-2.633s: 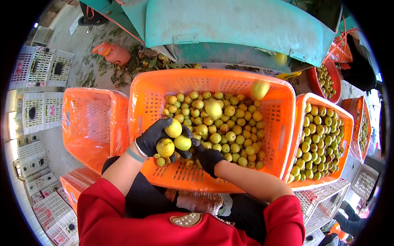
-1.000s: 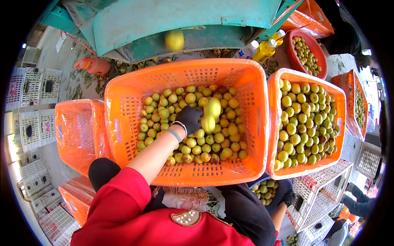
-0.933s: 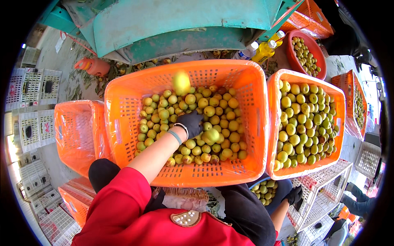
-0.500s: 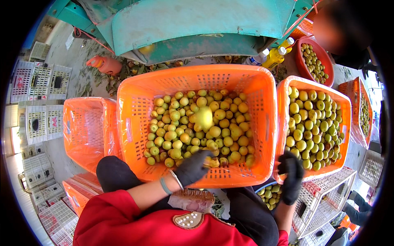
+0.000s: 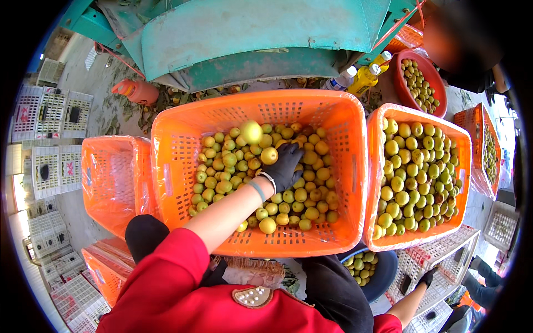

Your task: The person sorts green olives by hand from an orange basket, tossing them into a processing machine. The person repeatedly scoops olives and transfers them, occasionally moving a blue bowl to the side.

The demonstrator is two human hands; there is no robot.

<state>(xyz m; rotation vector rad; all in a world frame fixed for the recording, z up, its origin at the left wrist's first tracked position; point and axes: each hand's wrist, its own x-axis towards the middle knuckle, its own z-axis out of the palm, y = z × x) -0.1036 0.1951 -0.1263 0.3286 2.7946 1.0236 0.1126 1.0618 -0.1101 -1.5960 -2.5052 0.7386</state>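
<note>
A large orange plastic basket (image 5: 194, 233) with a clear liner stands before me, with many round yellow-green fruits (image 5: 222, 161) in it. My left hand (image 5: 286, 166), in a black glove, reaches into its middle, fingers bent around fruit; a yellow fruit (image 5: 269, 156) sits against them. Above the pile a blurred, larger-looking fruit (image 5: 251, 132) appears to be in the air. My right hand (image 5: 426, 278), also black-gloved, is stretched far to the lower right beside a white slatted crate (image 5: 438, 244). Its fingers are too small to read.
A lined orange basket (image 5: 466, 183) of fruit stands at right, another orange basket (image 5: 114, 177) at left. A dark basin (image 5: 387, 272) holds fruit by my knee. Beyond are a green metal chute (image 5: 250, 33), bottles (image 5: 363, 80) and a red tub (image 5: 441, 83). White crates (image 5: 50, 166) line the left.
My left hand has moved from the basket's near side into the middle of the fruit. My right hand has gone from the right basket's near corner down and outward to the right.
</note>
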